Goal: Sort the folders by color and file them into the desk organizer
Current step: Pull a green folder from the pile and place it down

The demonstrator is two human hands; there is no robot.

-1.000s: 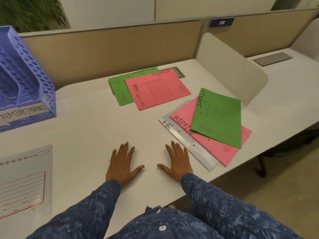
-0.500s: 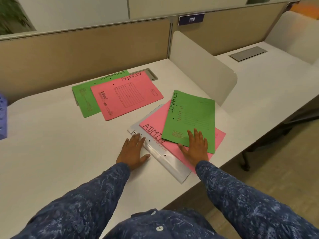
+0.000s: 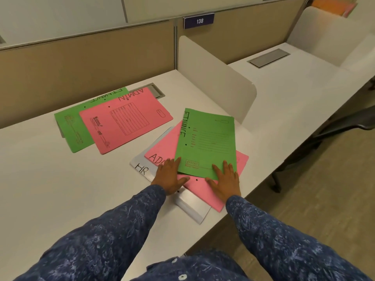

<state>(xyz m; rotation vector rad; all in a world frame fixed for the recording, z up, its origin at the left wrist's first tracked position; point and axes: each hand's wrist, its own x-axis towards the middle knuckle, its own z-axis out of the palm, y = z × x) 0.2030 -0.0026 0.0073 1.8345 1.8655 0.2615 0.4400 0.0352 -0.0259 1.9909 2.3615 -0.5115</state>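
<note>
My left hand (image 3: pixel 169 176) rests flat, fingers straight, on the pink ADMIN folder (image 3: pixel 162 148), fingertips touching the green FINANCE folder (image 3: pixel 205 142) stacked on top. My right hand (image 3: pixel 225 181) lies flat, fingers spread, on that green folder's near corner. A second pink folder (image 3: pixel 125 122) lies at 10 o'clock.

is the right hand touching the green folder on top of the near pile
Touching. The head view shows the right hand lying flat, its fingertips resting on the near corner of the green folder, with no gap visible.
</note>
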